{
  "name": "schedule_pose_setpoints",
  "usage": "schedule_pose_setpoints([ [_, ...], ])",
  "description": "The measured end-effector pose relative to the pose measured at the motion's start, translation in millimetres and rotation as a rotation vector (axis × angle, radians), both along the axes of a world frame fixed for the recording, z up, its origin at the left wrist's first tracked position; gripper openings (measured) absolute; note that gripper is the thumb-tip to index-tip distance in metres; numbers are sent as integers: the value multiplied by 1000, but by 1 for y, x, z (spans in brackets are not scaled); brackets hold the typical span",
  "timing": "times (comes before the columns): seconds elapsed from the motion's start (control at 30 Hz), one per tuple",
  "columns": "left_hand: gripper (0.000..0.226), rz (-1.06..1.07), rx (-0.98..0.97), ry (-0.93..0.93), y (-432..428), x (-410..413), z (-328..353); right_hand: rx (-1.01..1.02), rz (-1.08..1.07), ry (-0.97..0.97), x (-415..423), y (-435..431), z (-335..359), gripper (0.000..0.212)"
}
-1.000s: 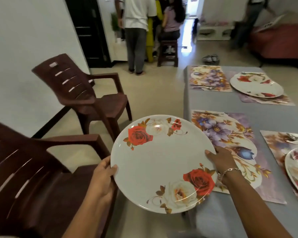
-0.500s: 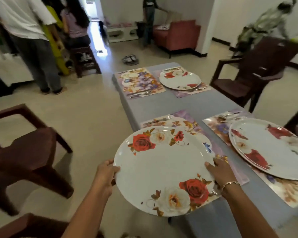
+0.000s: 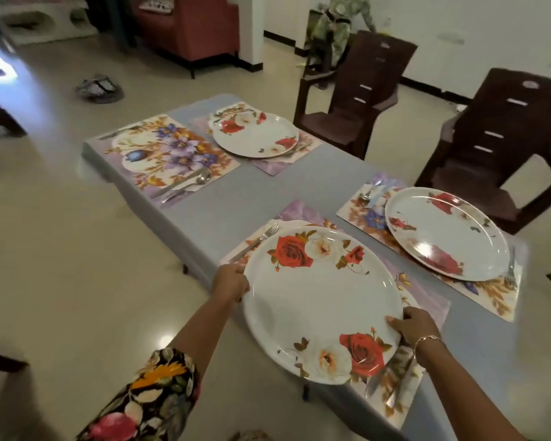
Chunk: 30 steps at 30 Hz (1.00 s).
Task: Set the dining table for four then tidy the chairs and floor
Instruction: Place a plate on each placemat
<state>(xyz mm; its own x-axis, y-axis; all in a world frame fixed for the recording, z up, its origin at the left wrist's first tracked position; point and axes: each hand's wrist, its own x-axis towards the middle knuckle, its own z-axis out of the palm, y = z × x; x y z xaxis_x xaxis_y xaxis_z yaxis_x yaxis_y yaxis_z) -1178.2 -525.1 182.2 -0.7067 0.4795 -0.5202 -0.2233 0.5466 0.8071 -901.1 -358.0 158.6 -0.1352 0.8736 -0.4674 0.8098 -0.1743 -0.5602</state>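
Plate [image 3: 318, 300] is gripped at opposite edges by left hand [image 3: 231, 286] and right hand [image 3: 411, 326], both clamped on it; held level, likely for centring on placemat [image 3: 427, 300].

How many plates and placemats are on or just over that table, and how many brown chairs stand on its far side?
Plates: 3, the held plate, the near-right plate, the far plate
Placemats: 4, the near-left mat, near-right mat, far-left mat, far-right mat
Brown chairs: 2, the nearer chair, the farther chair
Total: 9
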Motion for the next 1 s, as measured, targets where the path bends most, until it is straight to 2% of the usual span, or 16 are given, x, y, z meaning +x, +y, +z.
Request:
schedule_pose_setpoints([
  [0.13,35,-101,-65,57,26,-21,-10,11,-18,-86,-16,5,0,26],
  [0.23,42,-172,-96,61,40,-32,-21,8,-22,-122,-19,11,-4,19],
  [0.37,55,-275,-109,115,49,-36,-30,20,-37,-192,-19,13,-9,32],
  [0.43,57,-289,-98,129,52,-37,-30,16,-49,-218,-20,12,-11,27],
  [0.53,53,-316,-103,173,53,-37,-29,24,-70,-230,-22,9,-12,19],
  [0.67,50,-318,-174,372,50,-28,-31,120,-153,-231,-27,2,-10,43],
  [0.73,46,-307,-212,441,50,-25,-32,131,-167,-246,-31,0,-7,46],
  [0.87,37,-327,-297,449,50,-26,-29,128,-213,-252,-35,0,-7,47],
  [1.0,35,-302,-318,389,53,-27,-24,30,-301,-183,-37,2,-5,44],
])
